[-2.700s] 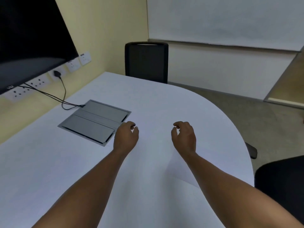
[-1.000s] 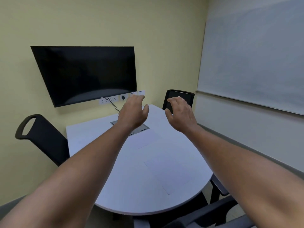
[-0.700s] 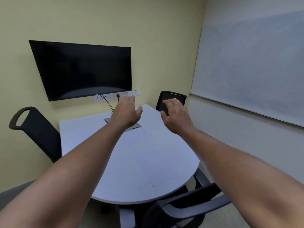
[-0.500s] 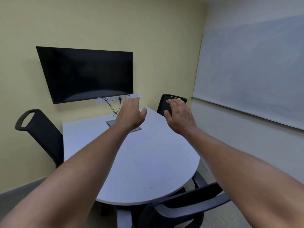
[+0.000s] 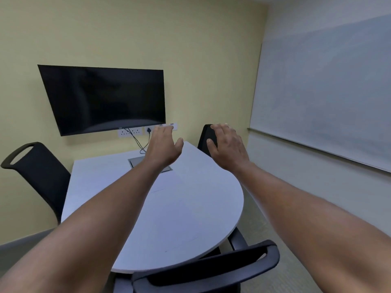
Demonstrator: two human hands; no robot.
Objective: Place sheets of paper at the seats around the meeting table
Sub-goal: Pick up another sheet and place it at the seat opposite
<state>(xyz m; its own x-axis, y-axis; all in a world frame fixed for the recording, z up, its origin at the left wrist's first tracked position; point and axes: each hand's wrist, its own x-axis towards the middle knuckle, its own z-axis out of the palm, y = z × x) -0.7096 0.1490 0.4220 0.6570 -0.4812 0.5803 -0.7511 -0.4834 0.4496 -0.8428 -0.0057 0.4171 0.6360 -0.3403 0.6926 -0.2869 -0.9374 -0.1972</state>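
The white meeting table [image 5: 95,176] stands against the yellow wall, rounded at its near end. Two white sheets of paper lie flat on it: one [image 5: 175,225] near the close end, another [image 5: 169,180] toward the middle, both faint against the top. My left hand [image 5: 164,148] and my right hand [image 5: 227,146] are stretched out in the air above the table's far half, palms down, fingers apart, holding nothing. Black chairs stand at the left [image 5: 36,168], the far right [image 5: 206,139] and the near end [image 5: 207,269].
A dark screen [image 5: 103,98] hangs on the wall, with sockets and a cable [image 5: 138,142] under it. A grey cable hatch [image 5: 135,161] is set into the tabletop, partly behind my left arm. A whiteboard [image 5: 325,92] covers the right wall.
I have stepped back from leaning over the table, so the whole room now shows. Both hands rose off the tabletop and stay outstretched and empty; the view has shifted slightly since.
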